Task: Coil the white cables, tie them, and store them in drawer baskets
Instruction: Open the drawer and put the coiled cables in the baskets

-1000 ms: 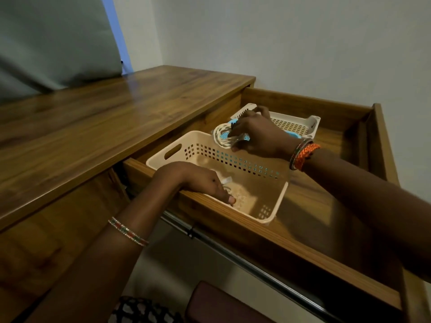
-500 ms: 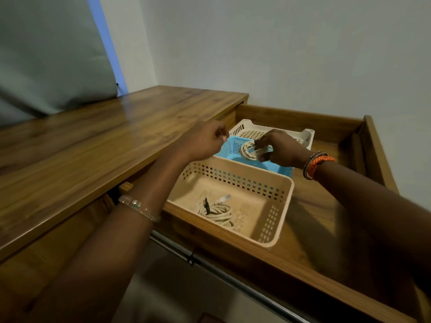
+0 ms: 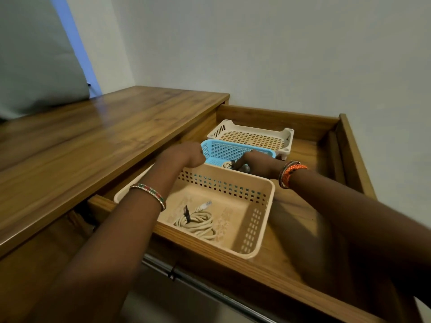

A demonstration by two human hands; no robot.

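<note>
Two hands over the drawer | right hand [image 3: 258, 165] grips light, floppy white coil [image 3: 227, 164], best held across the loops | left hand [image 3: 186, 155] fisted, empty

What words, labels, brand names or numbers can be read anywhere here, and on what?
None: no readable text shows anywhere.
Beige basket: faint floral pattern on its floor, no lettering.
Blue basket and white tray: plain perforated plastic.
Coiled white cable: no visible marking.

Both arms reach forward, bangles on each wrist. The left hand [image 3: 186, 156] is curled into a fist. The right hand [image 3: 257, 164] is curled, fingers pointing down.
</note>
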